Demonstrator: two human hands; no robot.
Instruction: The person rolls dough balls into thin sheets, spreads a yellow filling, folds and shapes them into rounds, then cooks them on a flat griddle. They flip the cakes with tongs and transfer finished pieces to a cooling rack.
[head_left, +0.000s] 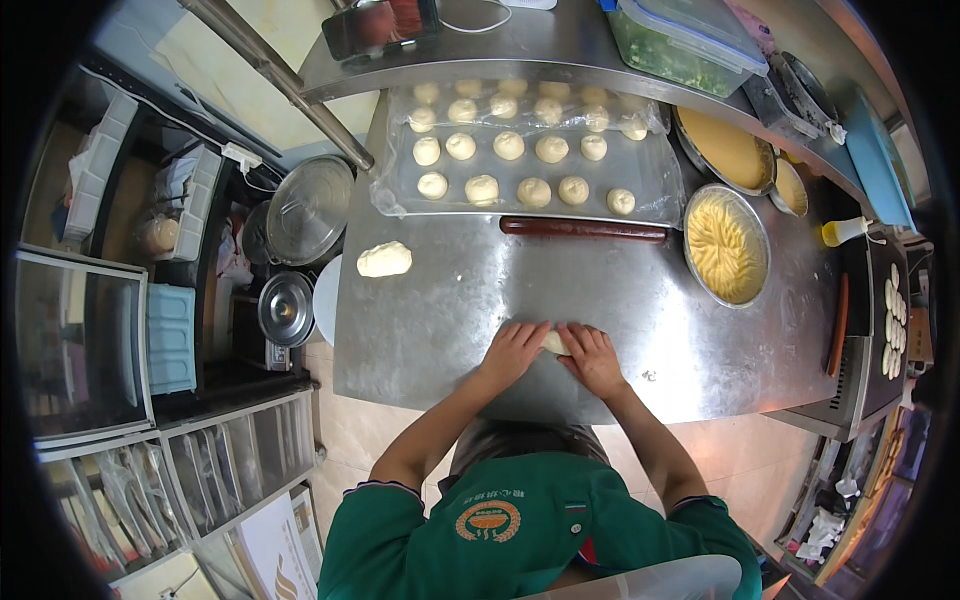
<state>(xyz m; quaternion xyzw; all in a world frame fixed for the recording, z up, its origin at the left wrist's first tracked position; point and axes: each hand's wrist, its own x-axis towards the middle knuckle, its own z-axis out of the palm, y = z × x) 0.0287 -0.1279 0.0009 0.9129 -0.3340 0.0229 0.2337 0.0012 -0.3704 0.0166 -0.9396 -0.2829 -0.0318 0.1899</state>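
Observation:
A small pale piece of dough (554, 343) lies on the steel table near its front edge, partly covered by my fingers. My left hand (514, 352) curls over its left end. On the other end rests my right hand (592, 358), its fingers bent and pressed against the dough. The two hands face each other closely, so only the middle of the dough shows. Farther off to the left lies a flattened oval piece of dough (384, 260). A dark red rolling pin (583, 230) sits crosswise beyond my hands.
Behind the rolling pin, a tray (400, 180) holds several dough balls partly under plastic film. At right stand a metal bowl of yellow filling (727, 245) and a pan (724, 150). A shelf (540, 50) overhangs the back. Another rod (838, 325) lies by the right edge.

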